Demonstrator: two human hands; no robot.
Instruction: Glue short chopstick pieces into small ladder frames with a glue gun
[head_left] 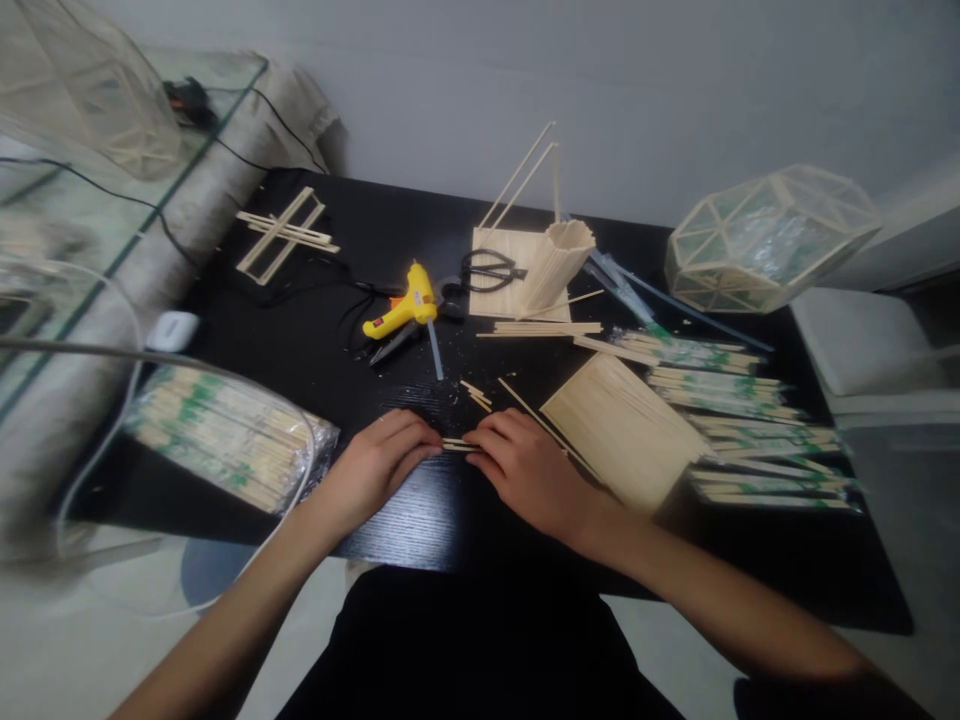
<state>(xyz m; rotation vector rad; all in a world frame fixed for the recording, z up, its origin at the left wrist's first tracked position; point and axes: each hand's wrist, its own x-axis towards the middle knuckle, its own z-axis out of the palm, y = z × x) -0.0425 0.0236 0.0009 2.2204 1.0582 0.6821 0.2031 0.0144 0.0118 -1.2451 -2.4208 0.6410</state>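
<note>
My left hand [390, 452] and my right hand [521, 465] face each other near the front of the black table. Between them lie a few short wooden sticks [459, 445], their ends pinched in the fingers of both hands. Just beyond is a small group of cut stick pieces [476, 395]. A long thin stick [547, 425] slants past my right hand, beside a flat panel of joined sticks [626, 430]. Farther back, a yellow glue gun [409, 305] rests on its side with a clear glue stick [436, 350] by it.
Black-handled scissors [491, 272] lie on a square stick base [487, 300] bearing a round stick cup [559, 265]. Wrapped chopstick packs [750, 430] fill the right; a larger bundle [225, 430] sits left. A geometric frame [772, 240] stands back right. A white cable [304, 440] crosses the left.
</note>
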